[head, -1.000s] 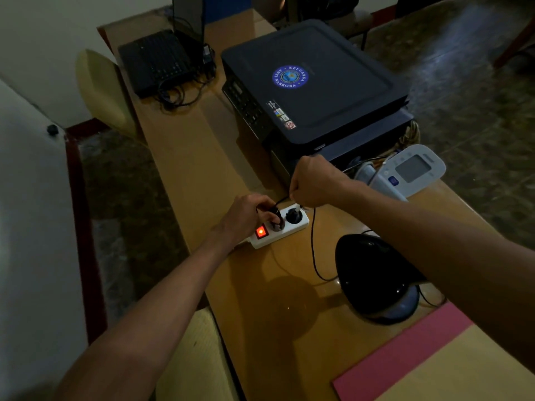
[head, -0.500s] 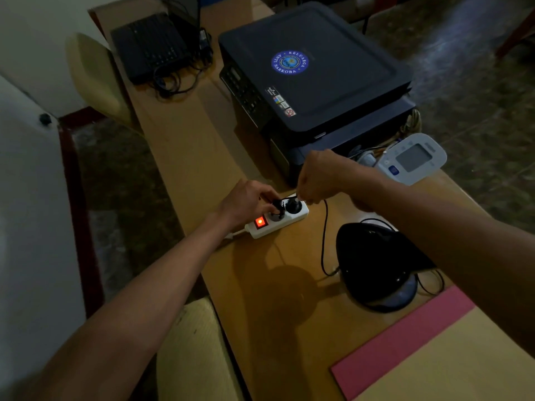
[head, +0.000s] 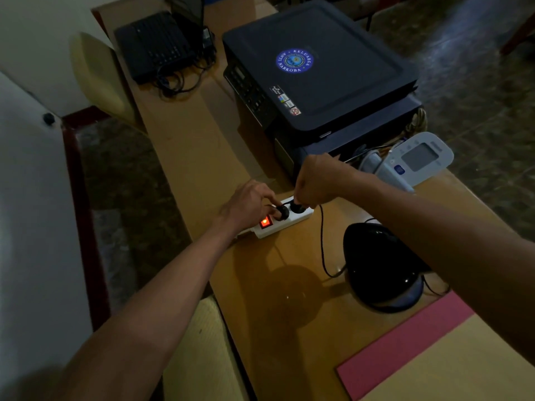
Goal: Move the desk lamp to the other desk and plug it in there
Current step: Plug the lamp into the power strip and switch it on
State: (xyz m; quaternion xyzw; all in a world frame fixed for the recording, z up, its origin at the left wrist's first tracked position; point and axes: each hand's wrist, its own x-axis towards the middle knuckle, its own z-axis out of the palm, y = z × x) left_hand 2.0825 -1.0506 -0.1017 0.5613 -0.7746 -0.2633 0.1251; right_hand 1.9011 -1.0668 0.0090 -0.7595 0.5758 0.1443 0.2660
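Desk lamp (head: 379,261), black and dome-shaped, sits on the wooden desk (head: 188,146) under the right forearm, its thin black cord (head: 322,241) running up to a black plug (head: 298,208) at the far socket of a white power strip (head: 285,221) whose red switch (head: 265,222) glows. The right hand (head: 315,180) is closed, fingertips pinching that plug, while the left hand (head: 249,202) curls over the strip's near end, fingers touching a second black plug (head: 282,212). Beyond stand a dark printer (head: 318,70) and a white blood pressure monitor (head: 419,157), with a pink mat (head: 405,345) nearer the camera.
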